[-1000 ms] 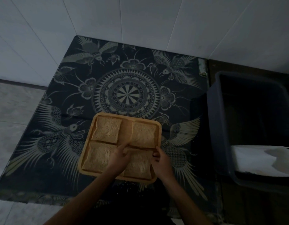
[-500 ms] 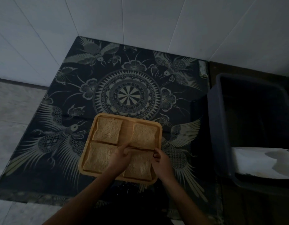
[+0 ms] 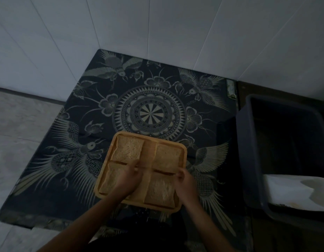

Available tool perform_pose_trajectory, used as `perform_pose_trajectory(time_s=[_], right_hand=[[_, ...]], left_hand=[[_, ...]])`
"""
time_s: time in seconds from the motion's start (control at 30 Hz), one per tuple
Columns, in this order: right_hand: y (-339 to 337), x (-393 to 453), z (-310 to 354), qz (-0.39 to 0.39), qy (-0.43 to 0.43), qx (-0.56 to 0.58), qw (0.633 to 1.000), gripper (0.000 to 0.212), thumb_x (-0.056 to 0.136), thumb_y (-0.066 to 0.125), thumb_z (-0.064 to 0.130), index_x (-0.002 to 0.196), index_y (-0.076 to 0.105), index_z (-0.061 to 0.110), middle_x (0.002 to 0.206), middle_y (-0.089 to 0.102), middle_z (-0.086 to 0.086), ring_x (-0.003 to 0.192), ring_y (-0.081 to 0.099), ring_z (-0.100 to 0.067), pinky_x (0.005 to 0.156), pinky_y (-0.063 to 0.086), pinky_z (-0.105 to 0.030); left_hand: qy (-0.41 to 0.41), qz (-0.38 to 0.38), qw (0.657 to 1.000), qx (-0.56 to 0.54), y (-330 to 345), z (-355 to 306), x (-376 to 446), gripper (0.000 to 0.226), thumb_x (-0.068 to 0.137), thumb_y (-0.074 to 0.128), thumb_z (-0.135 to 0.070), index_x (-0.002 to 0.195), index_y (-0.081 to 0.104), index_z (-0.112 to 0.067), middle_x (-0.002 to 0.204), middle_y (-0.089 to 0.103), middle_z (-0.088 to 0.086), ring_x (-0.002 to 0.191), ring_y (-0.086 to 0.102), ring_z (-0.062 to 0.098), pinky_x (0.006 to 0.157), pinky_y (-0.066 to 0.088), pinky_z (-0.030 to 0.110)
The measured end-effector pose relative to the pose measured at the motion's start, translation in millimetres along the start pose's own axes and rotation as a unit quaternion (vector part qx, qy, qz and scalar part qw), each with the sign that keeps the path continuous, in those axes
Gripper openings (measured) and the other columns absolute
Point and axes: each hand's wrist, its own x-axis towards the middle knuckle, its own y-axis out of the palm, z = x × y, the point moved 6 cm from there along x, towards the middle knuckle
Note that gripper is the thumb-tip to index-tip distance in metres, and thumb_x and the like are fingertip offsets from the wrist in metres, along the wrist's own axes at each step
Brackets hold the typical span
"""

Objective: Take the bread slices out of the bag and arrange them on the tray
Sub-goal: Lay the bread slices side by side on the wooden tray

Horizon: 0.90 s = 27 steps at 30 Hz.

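A square wooden tray (image 3: 184, 151) lies on the dark patterned cloth. It holds four bread slices: far-left (image 3: 128, 150), far-right (image 3: 167, 157), near-left (image 3: 110, 180) and near-right (image 3: 160, 192). My left hand (image 3: 127, 179) rests over the near-left slice, its fingertips at the tray's centre. My right hand (image 3: 185, 181) is at the tray's right side, its fingers curled on the near right corner of the far-right slice. The light is dim, and no bag is in view.
A dark plastic bin (image 3: 248, 160) stands at the right, with a white sheet (image 3: 292, 191) over its near part. The patterned cloth (image 3: 148, 113) reaches a white tiled wall (image 3: 157, 24) at the back. Pale floor tiles (image 3: 15, 135) lie to the left.
Both hands stay at the tray's middle with only small finger shifts. The four slices keep their places.
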Motion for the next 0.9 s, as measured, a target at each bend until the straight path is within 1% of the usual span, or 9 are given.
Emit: perform_pose_trajectory(time_s=[0.1,0.17,0.3,0.4,0.53,0.6,0.67,0.8,0.9], right_hand=[[12,-2,22,0.008,-0.031,0.0,0.999,0.036,0.102,0.058,0.032,0.134,0.064,0.015,0.123,0.069,0.001,0.106,0.065,-0.011,0.078,0.047,-0.019],[24,-3,34,0.023,-0.042,0.001,0.999,0.035,0.103,0.059,0.033,0.133,0.064,0.015,0.118,0.069,0.005,0.11,0.066,-0.011,0.074,0.045,-0.012],[50,-3,51,0.062,-0.051,-0.001,0.997,0.037,0.103,0.058,0.031,0.136,0.064,0.015,0.126,0.068,0.004,0.108,0.063,-0.006,0.083,0.051,-0.015],[68,-5,61,0.075,-0.054,-0.006,0.996,0.038,0.103,0.057,0.03,0.139,0.061,0.018,0.131,0.067,0.003,0.105,0.059,-0.003,0.077,0.046,-0.01],[87,-7,74,0.09,-0.045,-0.014,0.995,0.04,0.104,0.053,0.029,0.142,0.058,0.017,0.135,0.065,-0.002,0.12,0.063,-0.016,0.1,0.055,-0.034],[95,-7,78,0.091,-0.038,-0.022,0.995,0.042,0.104,0.053,0.027,0.144,0.056,0.016,0.136,0.064,-0.004,0.122,0.062,-0.018,0.102,0.054,-0.035],[102,-7,81,0.093,-0.03,-0.03,0.995,0.042,0.104,0.053,0.026,0.145,0.055,0.015,0.134,0.065,-0.003,0.117,0.063,-0.016,0.095,0.053,-0.029],[116,-4,84,0.092,-0.023,-0.044,0.995,0.031,0.103,0.054,0.019,0.132,0.064,0.014,0.1,0.068,0.008,0.077,0.055,0.005,0.068,0.052,-0.019],[123,-4,85,0.092,-0.014,-0.04,0.995,0.029,0.102,0.056,0.017,0.13,0.065,0.016,0.097,0.064,0.015,0.076,0.051,0.008,0.065,0.046,-0.012]], left_hand=[[0.011,-0.048,0.999,0.013,-36,11,4,0.046,0.097,0.055,-0.019,0.143,0.05,-0.019,0.131,0.064,0.005,0.094,0.063,0.011,0.075,0.055,0.031],[0.002,-0.073,0.997,0.015,-58,20,6,0.046,0.097,0.053,-0.016,0.143,0.05,-0.018,0.125,0.066,0.006,0.084,0.067,0.014,0.065,0.053,0.029],[-0.005,-0.099,0.995,0.011,-89,37,12,0.042,0.097,0.055,-0.018,0.139,0.055,-0.016,0.123,0.069,0.007,0.094,0.063,0.013,0.076,0.048,0.028],[0.009,-0.084,0.996,0.01,-97,45,14,0.039,0.097,0.057,-0.024,0.136,0.058,-0.02,0.124,0.069,0.002,0.092,0.06,0.008,0.071,0.045,0.021],[0.007,-0.057,0.998,0.003,-99,55,18,0.04,0.098,0.058,-0.026,0.137,0.056,-0.021,0.124,0.069,0.001,0.099,0.063,0.012,0.076,0.046,0.026],[0.015,-0.053,0.998,0.006,-100,56,20,0.04,0.097,0.059,-0.025,0.137,0.056,-0.021,0.122,0.068,-0.001,0.098,0.063,0.012,0.074,0.046,0.023],[0.022,-0.047,0.999,0.004,-101,56,23,0.039,0.096,0.06,-0.025,0.134,0.057,-0.023,0.118,0.068,-0.006,0.094,0.061,0.008,0.068,0.043,0.016],[0.019,-0.019,1.0,-0.001,-104,59,29,0.042,0.094,0.061,-0.023,0.135,0.056,-0.026,0.113,0.065,-0.013,0.085,0.057,-0.004,0.066,0.038,0.007],[0.012,-0.003,1.0,0.002,-104,63,32,0.047,0.092,0.062,-0.019,0.138,0.055,-0.025,0.103,0.059,-0.021,0.082,0.053,-0.011,0.066,0.037,0.005]])
